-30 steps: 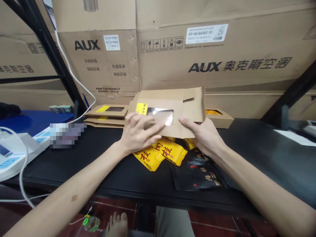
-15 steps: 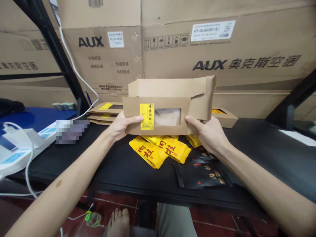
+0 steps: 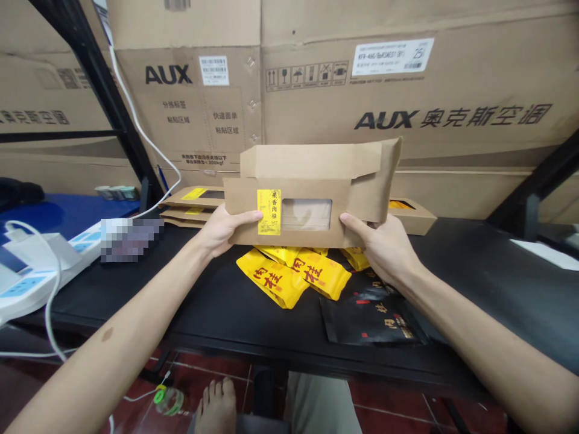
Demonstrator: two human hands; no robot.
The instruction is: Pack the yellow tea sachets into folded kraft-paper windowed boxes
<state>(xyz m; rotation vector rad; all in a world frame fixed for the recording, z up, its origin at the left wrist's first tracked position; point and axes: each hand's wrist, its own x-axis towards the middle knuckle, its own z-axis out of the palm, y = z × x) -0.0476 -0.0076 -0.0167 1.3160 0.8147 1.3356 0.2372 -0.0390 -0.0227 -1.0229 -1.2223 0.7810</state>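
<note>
Between my two hands I hold up a brown kraft-paper box (image 3: 244, 211) with a clear window and a yellow label (image 3: 269, 212). Its top flap stands raised, and the side flap at the right sticks out. My left hand (image 3: 222, 230) grips the left end, thumb on the front near the label. My right hand (image 3: 384, 238) grips the right end, thumb beside the window; the other fingers are hidden behind. Just below the box lie several yellow packets (image 3: 274, 280) with dark red characters. Black packets (image 3: 373, 319) lie under my right wrist.
Flat brown boxes (image 3: 190, 211) are stacked behind my left hand. Another windowed box (image 3: 418, 220) sits behind my right. A white power strip (image 3: 79, 259) with cables lies at left on the black table (image 3: 199, 313). Large AUX cartons (image 3: 316, 120) stand behind. A bottle (image 3: 169, 401) is on the floor.
The box and both hands stay nearly in place; the view shifts very slightly. Through the window, the inside looks a little different, with less of the crumpled-looking reflection.
</note>
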